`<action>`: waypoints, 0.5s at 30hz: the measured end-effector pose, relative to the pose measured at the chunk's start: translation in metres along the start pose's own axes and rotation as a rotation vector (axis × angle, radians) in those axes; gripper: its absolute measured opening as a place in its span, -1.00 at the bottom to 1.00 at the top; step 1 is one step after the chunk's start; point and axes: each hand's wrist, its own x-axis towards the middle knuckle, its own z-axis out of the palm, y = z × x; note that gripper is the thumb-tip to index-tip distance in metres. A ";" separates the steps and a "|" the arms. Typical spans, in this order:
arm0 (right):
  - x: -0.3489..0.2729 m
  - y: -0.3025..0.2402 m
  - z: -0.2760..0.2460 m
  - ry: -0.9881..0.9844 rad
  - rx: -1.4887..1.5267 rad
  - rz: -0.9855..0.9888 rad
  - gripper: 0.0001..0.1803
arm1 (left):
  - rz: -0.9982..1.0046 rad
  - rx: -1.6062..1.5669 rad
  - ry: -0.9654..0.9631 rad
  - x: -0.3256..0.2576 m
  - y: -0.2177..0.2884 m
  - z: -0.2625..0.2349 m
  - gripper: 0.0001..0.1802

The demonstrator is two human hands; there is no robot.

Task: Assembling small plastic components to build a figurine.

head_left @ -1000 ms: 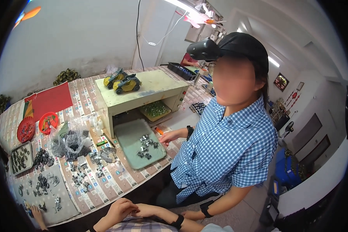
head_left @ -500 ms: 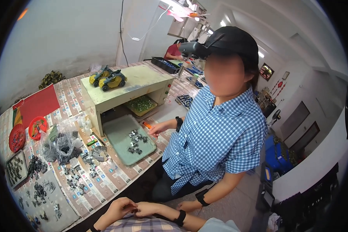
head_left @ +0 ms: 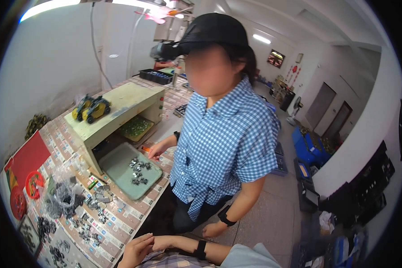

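My left hand (head_left: pixel 136 252) and my right hand (head_left: pixel 165 242) lie together at the near table edge, touching each other and holding nothing. My right wrist carries a black band (head_left: pixel 201 249). My left hand's fingers are stretched out; my right hand's fingers are partly hidden behind it. Beside me stands a co-worker in a blue checked shirt (head_left: pixel 223 147) and black cap. One of that person's hands (head_left: pixel 156 152) rests on the table next to a green tray (head_left: pixel 116 172) with small grey parts (head_left: pixel 138 172). The other hand (head_left: pixel 214 230) hangs down.
A pale green stand (head_left: pixel 120 100) on the table carries yellow toy vehicles (head_left: pixel 91 108). Clear bags of grey parts (head_left: pixel 60 201) and loose grey parts (head_left: pixel 87 232) lie to the left. A red mat (head_left: pixel 27 156) and red dish (head_left: pixel 18 203) sit at far left. Blue crates (head_left: pixel 308 152) stand on the floor.
The view has swung and drawn closer, so the co-worker fills the middle. My hands stay together at the table edge. The co-worker's hand stays by the green tray.
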 end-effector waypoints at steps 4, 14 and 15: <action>0.037 0.046 0.004 -0.308 -0.012 -0.277 -0.63 | -0.030 -0.080 -0.236 0.009 0.009 -0.005 -0.55; -0.016 -0.023 0.009 -0.197 0.476 -0.018 -0.76 | -0.246 -0.219 -0.429 0.022 0.004 -0.007 -0.56; -0.008 -0.027 0.004 -0.228 0.366 -0.040 -0.77 | -0.255 -0.205 -0.404 0.024 -0.001 -0.008 -0.58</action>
